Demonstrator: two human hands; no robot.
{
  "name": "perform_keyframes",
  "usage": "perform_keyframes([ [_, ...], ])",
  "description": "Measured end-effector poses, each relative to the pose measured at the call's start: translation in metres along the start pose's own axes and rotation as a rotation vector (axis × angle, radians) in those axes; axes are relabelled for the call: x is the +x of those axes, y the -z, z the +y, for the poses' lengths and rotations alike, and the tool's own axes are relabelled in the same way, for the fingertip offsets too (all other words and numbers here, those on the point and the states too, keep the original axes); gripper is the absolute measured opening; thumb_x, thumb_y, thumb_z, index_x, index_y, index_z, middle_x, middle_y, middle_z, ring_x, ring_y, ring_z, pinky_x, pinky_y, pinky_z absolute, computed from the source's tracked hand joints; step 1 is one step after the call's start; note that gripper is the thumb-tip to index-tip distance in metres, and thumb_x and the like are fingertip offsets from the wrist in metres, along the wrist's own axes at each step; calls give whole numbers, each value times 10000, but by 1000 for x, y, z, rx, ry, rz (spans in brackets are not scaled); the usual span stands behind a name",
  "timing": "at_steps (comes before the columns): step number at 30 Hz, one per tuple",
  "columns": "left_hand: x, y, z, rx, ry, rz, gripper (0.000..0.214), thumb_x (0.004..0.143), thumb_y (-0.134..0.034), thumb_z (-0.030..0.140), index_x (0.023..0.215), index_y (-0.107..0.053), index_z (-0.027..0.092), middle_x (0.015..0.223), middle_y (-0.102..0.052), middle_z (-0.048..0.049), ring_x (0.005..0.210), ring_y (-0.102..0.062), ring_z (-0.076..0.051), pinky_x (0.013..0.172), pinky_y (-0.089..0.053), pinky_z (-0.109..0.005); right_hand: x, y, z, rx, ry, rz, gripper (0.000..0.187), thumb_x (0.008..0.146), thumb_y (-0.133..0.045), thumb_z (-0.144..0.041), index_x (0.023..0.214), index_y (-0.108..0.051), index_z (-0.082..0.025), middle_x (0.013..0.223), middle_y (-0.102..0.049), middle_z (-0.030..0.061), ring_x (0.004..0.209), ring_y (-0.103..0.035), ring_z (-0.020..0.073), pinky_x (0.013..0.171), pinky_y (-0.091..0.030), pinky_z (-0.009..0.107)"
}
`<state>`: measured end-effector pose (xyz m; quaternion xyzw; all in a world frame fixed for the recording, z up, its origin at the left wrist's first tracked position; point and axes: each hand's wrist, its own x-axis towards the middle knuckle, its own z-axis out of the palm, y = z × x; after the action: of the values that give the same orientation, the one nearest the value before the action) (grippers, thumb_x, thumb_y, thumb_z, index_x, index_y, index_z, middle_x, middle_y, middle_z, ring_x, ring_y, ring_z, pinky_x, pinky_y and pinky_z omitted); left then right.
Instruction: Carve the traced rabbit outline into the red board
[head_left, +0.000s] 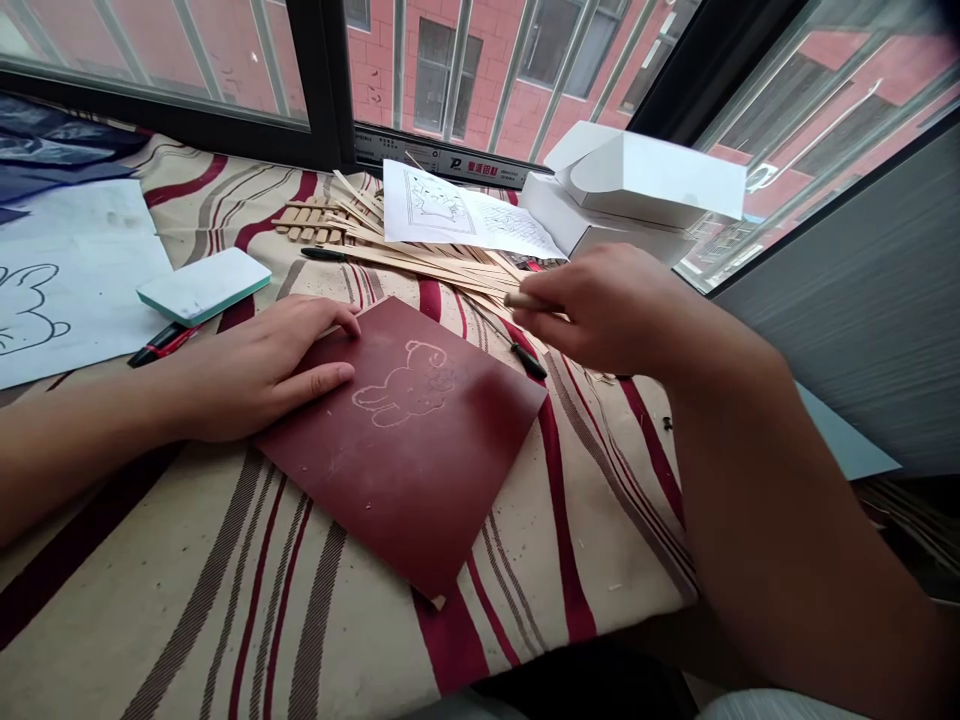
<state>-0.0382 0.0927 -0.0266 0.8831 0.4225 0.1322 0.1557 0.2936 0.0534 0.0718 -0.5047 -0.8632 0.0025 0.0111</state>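
Note:
A dark red board (pixel 420 480) lies slantwise on the striped cloth, with a pale scratched outline of a bear-like animal (pixel 401 385) on it. My left hand (pixel 259 365) rests on the board's left side, its thumb and fingers apart. Above the far right of the board, my right hand (pixel 600 305) is closed round a slim tan stick (pixel 523 301); its blunt end pokes out past the fingers, and the rest is hidden in the hand. Beneath the right hand lies a thin tool with a dark handle (pixel 529 362).
Thin wooden strips (pixel 442 268), a printed sheet (pixel 465 215) and an open white box (pixel 645 185) crowd the back by the window. To the left are a whiteboard eraser (pixel 206 282), a marker (pixel 161 345) and a paper with an animal drawing (pixel 82 280). The cloth's edge (pixel 600 635) is in front.

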Motion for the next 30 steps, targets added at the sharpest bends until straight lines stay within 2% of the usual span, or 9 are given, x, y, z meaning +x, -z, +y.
perform_keyframes([
  [2, 0, 0, 0, 0, 1, -3, 631, 957, -367, 808, 1311, -556, 322, 1513, -587, -56, 1397, -562, -358, 1227, -450, -558, 4, -9, 1, 281, 83, 177, 391, 970, -620, -267, 633, -430, -211, 556, -398, -32, 520, -265, 96, 542, -231, 320],
  [4, 0, 0, 0, 5, 7, -2, 635, 951, -367, 810, 1315, -555, 324, 1531, -583, -56, 1405, -556, -353, 1229, -450, -541, 12, -22, -7, 858, 262, 261, 311, 1029, -584, -383, 776, -521, -214, 626, -498, -28, 503, -405, 93, 490, -299, 285],
  [5, 1, 0, 1, 9, 11, -3, 635, 951, -368, 805, 1320, -554, 322, 1537, -579, -58, 1404, -554, -349, 1233, -445, -545, 18, -30, -14, 1075, 306, 305, 336, 1028, -611, -451, 803, -521, -219, 656, -495, -37, 484, -414, 84, 450, -296, 271],
  [7, 1, 1, 3, 12, 12, -5, 632, 958, -372, 787, 1326, -553, 306, 1533, -577, -74, 1391, -555, -341, 1239, -431, -574, 30, -44, -32, 1354, 279, 392, 435, 1013, -651, -565, 794, -462, -241, 631, -416, -68, 465, -344, 74, 419, -280, 252],
  [10, 0, 4, 8, 3, 6, -17, 612, 983, -383, 739, 1328, -548, 261, 1521, -573, -116, 1375, -550, -341, 1235, -418, -610, 47, -59, -57, 1598, 206, 471, 533, 950, -705, -667, 783, -407, -259, 615, -314, -91, 467, -249, 71, 402, -256, 241],
  [14, 0, 6, 13, -11, -10, -33, 578, 1005, -392, 705, 1314, -540, 239, 1512, -574, -141, 1376, -549, -354, 1229, -419, -602, 56, -65, -71, 1647, 127, 442, 528, 922, -728, -688, 820, -420, -271, 612, -294, -86, 498, -218, 96, 406, -233, 259],
  [19, 2, 3, 8, 1, -29, -4, 571, 986, -377, 745, 1275, -551, 285, 1472, -606, -108, 1353, -575, -354, 1192, -466, -565, 55, -67, -70, 1600, 90, 369, 489, 945, -719, -648, 840, -421, -274, 625, -299, -72, 522, -243, 108, 418, -260, 257],
  [24, 2, 3, 8, -4, -34, 0, 580, 973, -379, 745, 1269, -563, 282, 1467, -608, -104, 1335, -585, -363, 1183, -473, -562, 54, -65, -72, 1589, 55, 371, 508, 917, -731, -673, 839, -430, -271, 648, -307, -64, 530, -266, 104, 425, -281, 255],
  [30, 2, 4, 9, -13, -27, -7, 574, 971, -404, 722, 1270, -586, 267, 1471, -608, -109, 1333, -581, -365, 1202, -461, -574, 56, -68, -69, 1592, 111, 382, 474, 931, -712, -679, 882, -473, -272, 634, -312, -74, 518, -265, 100, 427, -260, 264],
])
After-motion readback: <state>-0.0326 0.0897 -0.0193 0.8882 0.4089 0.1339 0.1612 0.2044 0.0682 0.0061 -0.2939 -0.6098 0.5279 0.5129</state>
